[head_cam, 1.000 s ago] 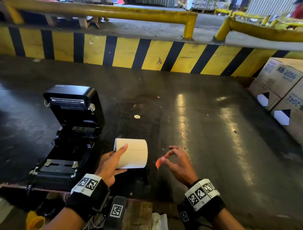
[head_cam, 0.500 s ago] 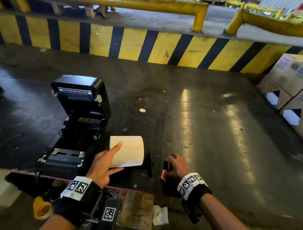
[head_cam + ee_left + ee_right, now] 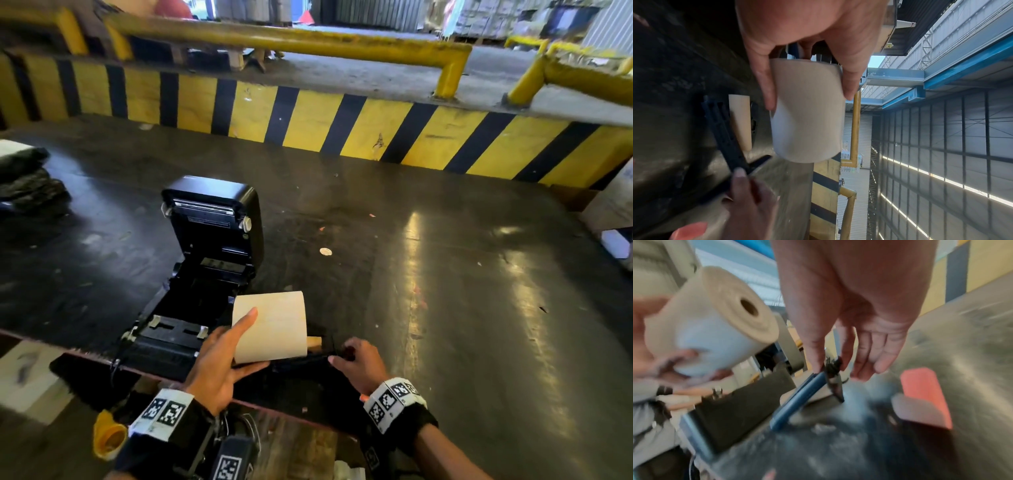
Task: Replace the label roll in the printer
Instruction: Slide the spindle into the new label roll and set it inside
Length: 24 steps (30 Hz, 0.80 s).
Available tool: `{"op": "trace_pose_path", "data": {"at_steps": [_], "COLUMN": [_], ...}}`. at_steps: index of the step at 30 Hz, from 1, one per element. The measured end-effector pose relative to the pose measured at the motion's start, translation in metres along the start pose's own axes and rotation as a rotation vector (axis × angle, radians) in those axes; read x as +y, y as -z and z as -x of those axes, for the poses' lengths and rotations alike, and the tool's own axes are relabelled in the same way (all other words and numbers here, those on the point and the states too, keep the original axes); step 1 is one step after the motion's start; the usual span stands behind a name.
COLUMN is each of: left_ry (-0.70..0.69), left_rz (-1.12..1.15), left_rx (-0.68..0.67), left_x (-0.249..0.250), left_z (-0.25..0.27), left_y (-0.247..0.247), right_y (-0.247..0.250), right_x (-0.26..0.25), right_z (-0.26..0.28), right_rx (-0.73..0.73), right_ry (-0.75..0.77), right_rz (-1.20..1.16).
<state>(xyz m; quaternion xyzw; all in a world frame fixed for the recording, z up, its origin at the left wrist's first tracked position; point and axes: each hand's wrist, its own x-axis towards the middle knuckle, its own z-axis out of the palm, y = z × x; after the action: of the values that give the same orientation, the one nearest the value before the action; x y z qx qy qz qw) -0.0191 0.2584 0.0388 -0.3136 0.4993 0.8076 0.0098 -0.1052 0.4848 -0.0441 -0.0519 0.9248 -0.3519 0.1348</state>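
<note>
The black label printer (image 3: 205, 274) sits on the dark table (image 3: 445, 308) with its lid raised and its roll bay bare. My left hand (image 3: 222, 363) grips a full white label roll (image 3: 274, 329) (image 3: 807, 116) (image 3: 715, 321) just right of the printer, thumb and fingers round its ends. Under the roll lie an empty cardboard core (image 3: 314, 342) (image 3: 741, 121) and a black spindle (image 3: 723, 129) (image 3: 807, 394). My right hand (image 3: 356, 359) (image 3: 830, 368) pinches the spindle's flanged end at the table's near edge.
A yellow-and-black striped barrier (image 3: 308, 120) runs along the table's far side. Cardboard boxes (image 3: 613, 205) stand at the right edge and a dark bundle (image 3: 27, 181) at the left. A small white disc (image 3: 325, 251) lies mid-table.
My right hand dropped from the air to the table and took hold of the spindle. The left hand kept the roll beside the printer.
</note>
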Motion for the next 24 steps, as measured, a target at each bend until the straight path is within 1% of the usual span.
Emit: {"op": "trace_pose_path", "data": {"at_steps": [4,6,8,10,13,19,21,24], "left_ry": [-0.034,-0.055,-0.067,-0.067,-0.066,-0.066,-0.076,-0.082], "left_rz": [0.052,0.066,0.084,0.107,0.146,0.169,0.166,0.147], "left_rx": [-0.005,-0.008,-0.023,-0.056,-0.11,-0.11,-0.114,-0.134], "left_x": [0.006,0.008,0.009,0.01,0.011,0.015,0.016,0.017], "left_z": [-0.001,-0.001,-0.002,-0.002,-0.002,-0.003,-0.004,-0.006], "left_y": [0.001,-0.001,-0.005,-0.01,-0.019,-0.03,-0.031,-0.031], "right_y": [0.027,0.044,0.058,0.068,0.078,0.086,0.088,0.088], "right_x": [-0.006,-0.01,-0.013,-0.014,-0.012,-0.002,-0.003,-0.013], "right_z": [-0.005,-0.007,-0.009,-0.007,-0.002,0.005,0.006,0.011], "right_rx": [0.245,0.344,0.413,0.438,0.478,0.514,0.511,0.447], "right_ry": [0.081,0.073,0.05,0.059,0.07,0.046,0.047,0.094], "right_rz": [-0.232,-0.373,-0.495,-0.592,-0.635,-0.698,-0.727,-0.73]}}
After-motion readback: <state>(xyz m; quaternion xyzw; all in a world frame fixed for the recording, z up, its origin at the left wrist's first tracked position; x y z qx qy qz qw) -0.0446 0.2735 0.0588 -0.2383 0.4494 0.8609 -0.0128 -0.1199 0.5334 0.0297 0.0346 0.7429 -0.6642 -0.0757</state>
